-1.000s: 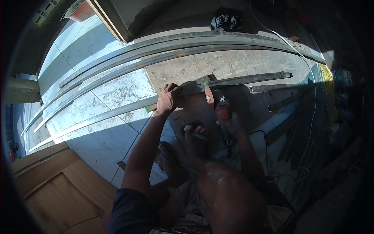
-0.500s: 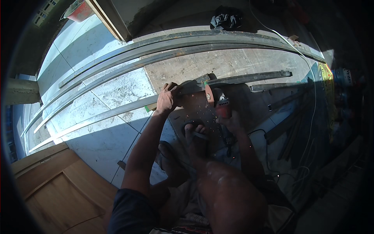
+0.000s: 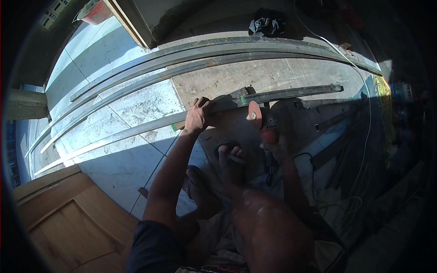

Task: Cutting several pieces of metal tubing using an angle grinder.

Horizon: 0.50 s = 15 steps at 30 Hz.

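Note:
My left hand (image 3: 197, 116) is closed over a long metal bar (image 3: 141, 128), pressing it down where it rests on a small wooden block (image 3: 178, 125). The bar runs from the far left toward the right, past a green mark (image 3: 244, 99). In my right hand (image 3: 278, 146) is a red angle grinder (image 3: 269, 135), its thin reddish cutting disc (image 3: 255, 114) standing just below the bar and apart from it. No sparks show at the disc. My sandalled foot (image 3: 230, 157) is on the floor between my hands.
Several long metal bars (image 3: 195, 67) lie across the floor beyond. A panelled wooden door (image 3: 82, 218) lies at lower left. A white cable (image 3: 367, 109) curves down the right side, near dark metal pieces (image 3: 330, 152). At the back are a black plastic bag (image 3: 267, 22) and a red bucket (image 3: 96, 13).
The grinder in my right hand has moved slightly right and back toward me, away from the bar. The spray of sparks has stopped. My left hand stays on the bar.

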Motion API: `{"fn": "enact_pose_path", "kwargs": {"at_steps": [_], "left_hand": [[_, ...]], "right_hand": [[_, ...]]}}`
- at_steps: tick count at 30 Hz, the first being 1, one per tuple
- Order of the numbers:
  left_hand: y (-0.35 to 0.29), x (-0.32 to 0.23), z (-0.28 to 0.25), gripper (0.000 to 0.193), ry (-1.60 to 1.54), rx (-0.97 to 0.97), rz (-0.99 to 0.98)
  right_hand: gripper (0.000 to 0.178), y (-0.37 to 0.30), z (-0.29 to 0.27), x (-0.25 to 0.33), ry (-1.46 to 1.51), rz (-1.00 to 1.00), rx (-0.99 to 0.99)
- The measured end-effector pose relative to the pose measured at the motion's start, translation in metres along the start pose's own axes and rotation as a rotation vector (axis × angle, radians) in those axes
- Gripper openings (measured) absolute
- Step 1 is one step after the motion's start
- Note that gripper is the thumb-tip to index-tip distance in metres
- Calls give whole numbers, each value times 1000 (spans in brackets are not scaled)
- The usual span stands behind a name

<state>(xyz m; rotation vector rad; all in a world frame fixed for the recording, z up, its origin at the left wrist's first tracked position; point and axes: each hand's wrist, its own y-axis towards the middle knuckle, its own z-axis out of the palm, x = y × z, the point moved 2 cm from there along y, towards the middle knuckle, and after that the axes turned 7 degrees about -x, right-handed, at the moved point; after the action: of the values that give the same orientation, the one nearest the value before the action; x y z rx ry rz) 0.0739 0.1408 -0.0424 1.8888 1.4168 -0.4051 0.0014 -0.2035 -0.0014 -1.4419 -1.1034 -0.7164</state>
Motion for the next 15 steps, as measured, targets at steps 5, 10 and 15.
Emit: {"fn": "enact_pose_path", "kwargs": {"at_steps": [5,10,15], "left_hand": [[-10,12,2,41,186,67,-9],[-13,14,10,37,150,39,-50],[-14,19,15,38,84,-33,-3]], "right_hand": [[37,-15,78,7,23,48,132],[34,-38,159,-69,-333,-49,137],[38,-28,129,-92,-250,4,198]]}}
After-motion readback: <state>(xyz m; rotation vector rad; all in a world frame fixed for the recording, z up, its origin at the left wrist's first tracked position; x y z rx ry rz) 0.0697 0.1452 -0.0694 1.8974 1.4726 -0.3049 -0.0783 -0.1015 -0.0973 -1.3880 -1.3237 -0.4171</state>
